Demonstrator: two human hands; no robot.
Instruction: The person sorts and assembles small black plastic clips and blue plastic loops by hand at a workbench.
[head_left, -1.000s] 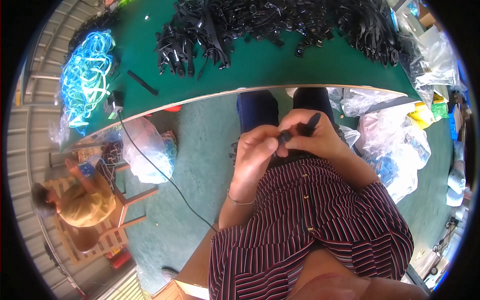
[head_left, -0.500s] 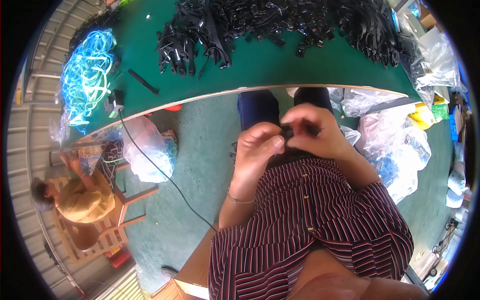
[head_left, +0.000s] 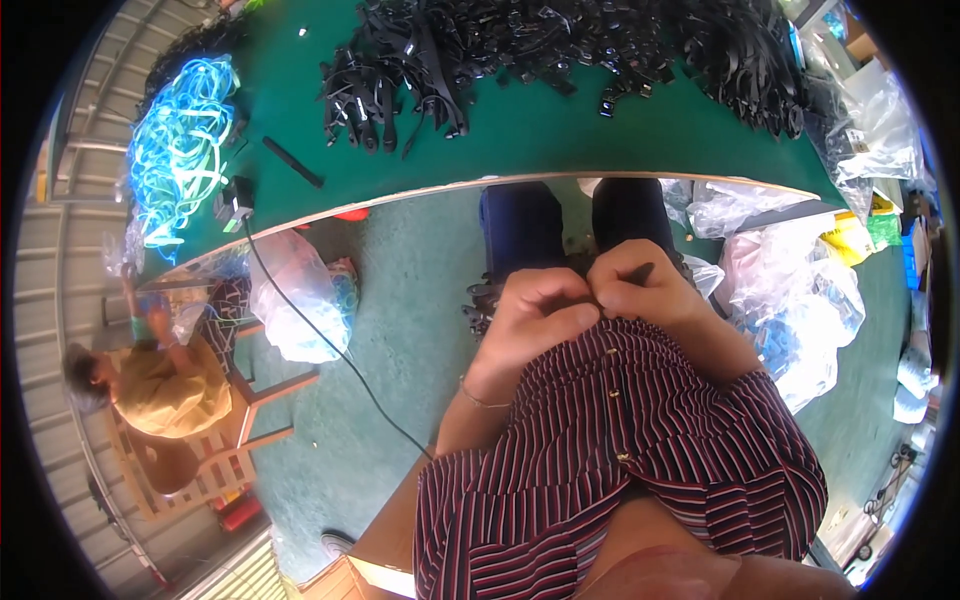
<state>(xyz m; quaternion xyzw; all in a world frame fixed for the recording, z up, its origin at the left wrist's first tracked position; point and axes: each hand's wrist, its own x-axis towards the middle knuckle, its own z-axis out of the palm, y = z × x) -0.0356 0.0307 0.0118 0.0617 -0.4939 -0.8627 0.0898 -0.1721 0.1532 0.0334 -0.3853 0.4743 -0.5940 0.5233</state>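
Close together over my lap, both hands have their fingers curled in, nearly touching at the fingertips. A short dark end, like a black strap (head_left: 640, 272), pokes out of the closed fist of my right hand (head_left: 655, 297). My left hand (head_left: 540, 315) is pinched, thumb against the fingers; whatever lies between them is hidden. Beside it on my lap rest several small black pieces (head_left: 482, 304), partly covered by the hand. Beyond the table edge, black straps with buckles (head_left: 430, 75) lie heaped on the green table (head_left: 530, 140).
Left on the table are a tangle of blue cords (head_left: 185, 150), a black stick (head_left: 292, 162) and a small black box (head_left: 234, 203) whose cable (head_left: 330, 345) runs down toward me. Filled plastic bags (head_left: 795, 300) stand at right. Another person (head_left: 165, 390) sits at left.
Both hands have dropped slightly toward my body and closed more tightly. My right hand's fingers, spread before, are now curled into a fist. The seated person's arms have shifted.
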